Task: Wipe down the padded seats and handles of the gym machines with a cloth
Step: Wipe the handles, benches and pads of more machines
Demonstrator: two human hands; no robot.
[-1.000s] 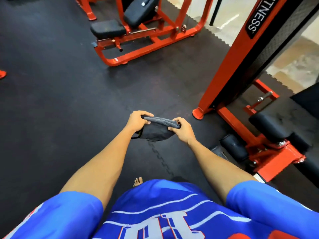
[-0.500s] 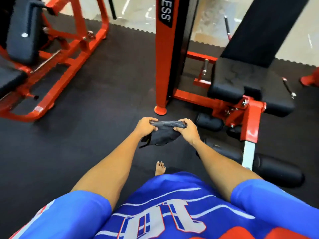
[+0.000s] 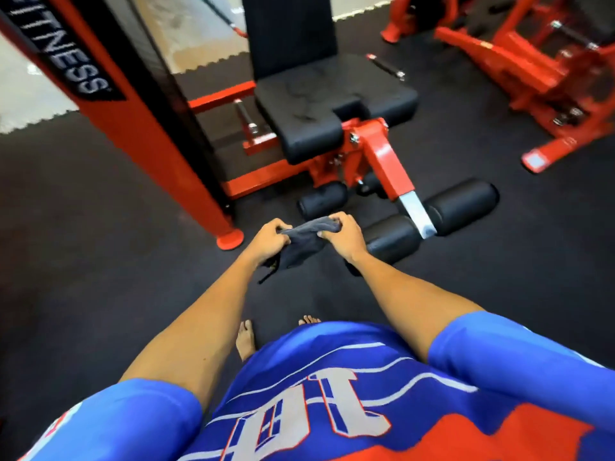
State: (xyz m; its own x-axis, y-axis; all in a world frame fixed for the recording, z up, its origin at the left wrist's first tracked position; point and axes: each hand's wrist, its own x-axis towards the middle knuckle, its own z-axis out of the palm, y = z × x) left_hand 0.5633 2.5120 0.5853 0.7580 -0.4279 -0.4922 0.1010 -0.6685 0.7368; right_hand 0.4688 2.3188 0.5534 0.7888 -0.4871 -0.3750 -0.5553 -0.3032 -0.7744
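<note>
A dark grey cloth (image 3: 301, 246) is bunched between my two hands in front of my body. My left hand (image 3: 268, 241) grips its left end and my right hand (image 3: 342, 236) grips its right end. Just beyond my hands stands a red leg machine with a black padded seat (image 3: 316, 108), a black backrest (image 3: 288, 31) and several black foam roller pads (image 3: 462, 204) low at its front. The cloth hangs above the floor, apart from the nearest roller (image 3: 391, 239).
A tall red and black weight-stack column (image 3: 109, 94) rises at the left, its foot by my left hand. Another red machine frame (image 3: 539, 64) stands at the far right. Black rubber matting (image 3: 100, 261) covers the floor; my bare feet show below the cloth.
My view has swung right, bringing the leg machine's seat and rollers to the middle. Both hands still hold the cloth, now drawn closer together and nearer the rollers.
</note>
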